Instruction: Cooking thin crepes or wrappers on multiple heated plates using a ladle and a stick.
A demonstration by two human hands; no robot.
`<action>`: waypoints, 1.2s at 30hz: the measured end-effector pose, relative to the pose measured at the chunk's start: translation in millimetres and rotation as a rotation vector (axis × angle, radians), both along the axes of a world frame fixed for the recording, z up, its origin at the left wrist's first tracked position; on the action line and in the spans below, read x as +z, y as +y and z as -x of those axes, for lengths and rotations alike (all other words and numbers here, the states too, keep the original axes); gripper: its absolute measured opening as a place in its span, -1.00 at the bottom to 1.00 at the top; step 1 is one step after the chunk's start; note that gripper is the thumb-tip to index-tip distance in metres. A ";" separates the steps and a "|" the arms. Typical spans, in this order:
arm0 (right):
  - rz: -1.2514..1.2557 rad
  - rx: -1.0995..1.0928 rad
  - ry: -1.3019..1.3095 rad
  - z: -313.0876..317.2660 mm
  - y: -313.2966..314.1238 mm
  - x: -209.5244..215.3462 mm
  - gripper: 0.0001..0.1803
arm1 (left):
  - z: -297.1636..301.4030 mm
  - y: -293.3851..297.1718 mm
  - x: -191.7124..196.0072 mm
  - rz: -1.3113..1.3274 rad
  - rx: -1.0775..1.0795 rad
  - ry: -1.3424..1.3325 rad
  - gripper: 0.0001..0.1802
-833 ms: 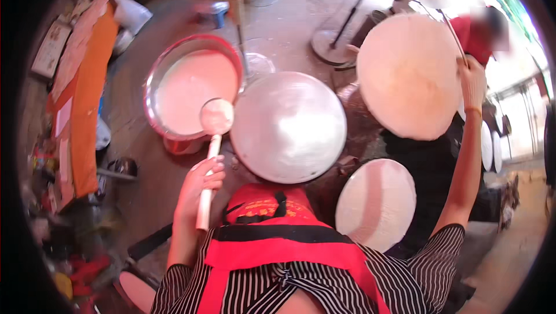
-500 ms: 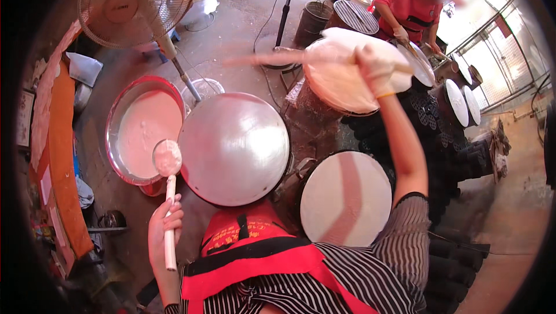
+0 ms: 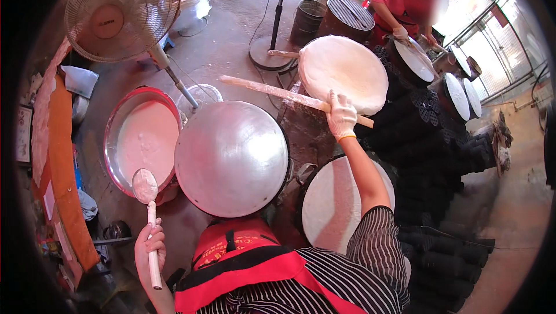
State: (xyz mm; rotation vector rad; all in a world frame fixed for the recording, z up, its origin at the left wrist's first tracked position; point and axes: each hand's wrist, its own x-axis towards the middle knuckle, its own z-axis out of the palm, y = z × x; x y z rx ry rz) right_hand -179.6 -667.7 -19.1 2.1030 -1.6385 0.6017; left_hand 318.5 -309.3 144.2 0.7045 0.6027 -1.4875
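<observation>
My left hand (image 3: 152,244) is wrapped round the pale handle of a ladle (image 3: 145,185), whose bowl is coated with white batter. The ladle is over the near rim of a large metal basin (image 3: 111,166) of batter. My right hand (image 3: 341,118), in a white glove, grips a long flat wooden stick (image 3: 272,90) smeared with white. Just beyond that hand lies a round, pale sheet (image 3: 344,70) with a slightly puffed surface. A shiny round griddle (image 3: 231,157) sits between the basin and my right arm. Nearer me, under my right forearm, a white sheet (image 3: 327,198) covers another round plate.
A standing fan (image 3: 123,15) rises at the far left beside a white bucket (image 3: 204,95). Stacked black perforated cylinders (image 3: 417,152) fill the right side. At the back right, a person in red (image 3: 399,1) works over a round plate (image 3: 414,59). A metal bucket (image 3: 307,21) stands behind.
My right hand and the stick have come nearer and to the left. The pale sheet, partly lifted and folded before, now lies spread out. My left hand has lowered the ladle slightly leftward.
</observation>
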 end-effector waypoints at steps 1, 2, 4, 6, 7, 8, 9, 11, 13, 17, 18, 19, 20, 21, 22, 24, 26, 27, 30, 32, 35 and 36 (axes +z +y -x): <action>-0.016 -0.017 -0.019 -6.4 7.8 9.8 -0.56 | -5.9 -1.2 0.2 0.011 0.000 0.024 -0.73; 0.022 -0.033 -0.026 -15.6 15.0 19.5 -0.56 | -13.5 -2.3 0.2 0.005 0.035 0.043 -0.71; -0.244 -0.011 -0.162 -43.8 29.9 37.7 -0.61 | -36.9 -4.8 -3.7 0.042 -0.004 0.077 -0.68; -0.512 0.046 -0.308 -81.6 53.5 54.3 -0.75 | -69.2 -2.8 -13.5 0.115 -0.009 0.122 -0.61; -0.661 0.087 -0.471 -105.0 70.1 61.5 -0.74 | -90.5 -4.4 -24.1 0.214 -0.012 0.170 -0.57; -0.793 0.155 -0.660 -131.9 90.2 66.7 -0.72 | -115.1 -8.3 -39.6 0.244 -0.024 0.182 -0.54; -1.010 0.186 -0.831 -158.9 111.4 71.2 -0.67 | -139.4 -11.2 -58.0 0.286 -0.099 -0.040 -0.59; -1.358 0.078 -1.090 -213.4 164.3 74.0 -0.62 | -186.0 -25.4 -110.1 -0.086 -0.253 -0.945 -0.73; -1.398 0.037 -1.240 -276.7 221.0 61.7 -0.66 | -236.4 -56.2 -168.8 -0.332 -0.418 -1.562 -0.65; -1.240 0.276 -1.025 -414.3 287.0 10.2 -0.45 | -353.3 -121.0 -242.6 -0.197 -1.476 -2.449 -0.55; -1.213 0.403 -0.917 -442.7 289.6 0.5 -0.43 | -374.7 -128.9 -253.4 -0.110 -1.418 -2.473 -0.55; -1.119 0.419 -0.840 -473.1 290.3 -8.5 -0.42 | -395.6 -138.9 -260.1 0.153 -1.456 -2.606 -0.57; -1.121 0.451 -0.856 -502.9 279.4 -18.1 -0.40 | -412.0 -146.8 -266.9 0.428 -1.479 -2.742 -0.60; -0.986 0.462 -0.762 -533.1 267.9 -27.3 -0.37 | -423.5 -148.9 -275.0 0.425 -1.467 -2.724 -0.60; -0.909 0.497 -0.682 -563.4 250.7 -37.8 -0.35 | -433.6 -152.1 -282.9 0.278 -1.302 -2.701 -0.60; -0.908 0.419 -0.546 -616.5 216.2 -61.4 -0.32 | -430.0 -158.5 -309.7 0.136 -1.138 -2.650 -0.61; -0.976 0.287 -0.407 -655.7 191.4 -86.9 -0.31 | -394.3 -167.5 -342.0 -0.336 -0.809 -2.088 -0.67; -1.034 0.243 -0.320 -664.0 188.6 -95.6 -0.31 | -389.6 -177.9 -350.4 -0.329 -0.844 -1.440 -0.73; -1.217 0.131 -0.366 -657.9 214.8 -105.6 -0.31 | -359.7 -189.1 -345.3 -0.184 -0.489 0.096 -0.85; -1.188 0.125 -0.437 -633.9 255.7 -91.2 -0.31 | -334.8 -187.0 -315.7 -0.133 -0.395 0.311 -0.87; -1.132 0.112 -0.493 -599.0 310.6 -56.8 -0.31 | -309.9 -171.7 -255.3 -0.084 -0.334 0.397 -0.89; -1.199 0.108 -0.505 -591.0 321.9 -45.8 -0.30 | -304.0 -166.8 -235.6 -0.091 -0.291 0.413 -0.90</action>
